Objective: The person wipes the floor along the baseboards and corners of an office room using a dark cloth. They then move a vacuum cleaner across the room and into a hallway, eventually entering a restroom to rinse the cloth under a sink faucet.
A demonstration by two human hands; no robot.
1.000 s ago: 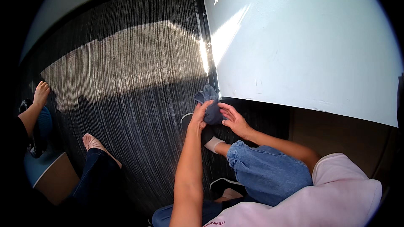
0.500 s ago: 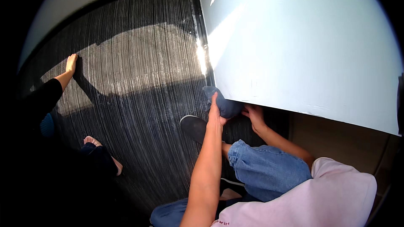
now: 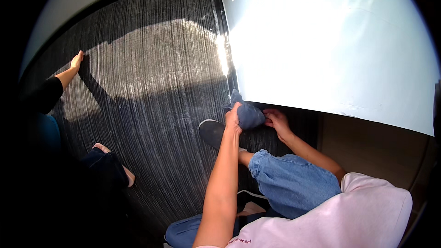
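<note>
The left hand [image 3: 233,119] grips the cloth [image 3: 251,116], the right hand's [image 3: 279,122] bent fingers meet its right end, pinching or not unclear, by the floor's [image 3: 156,128] right edge at the white panel's [image 3: 330,64] lower left corner, near a shoe [image 3: 210,132].

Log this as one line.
left hand: holds blue-grey cloth bundle; right hand: at bundle's right edge; nearby: white panel, slip-on shoe

Between the fingers [image 3: 271,114], the blue-grey cloth [image 3: 251,116] looks soft, creased and matt. Beyond them, the streaked floor [image 3: 156,64] looks rough, the white panel [image 3: 330,59] smooth and faintly glossy; below them, the jeans [image 3: 294,186] are matt denim.
</note>
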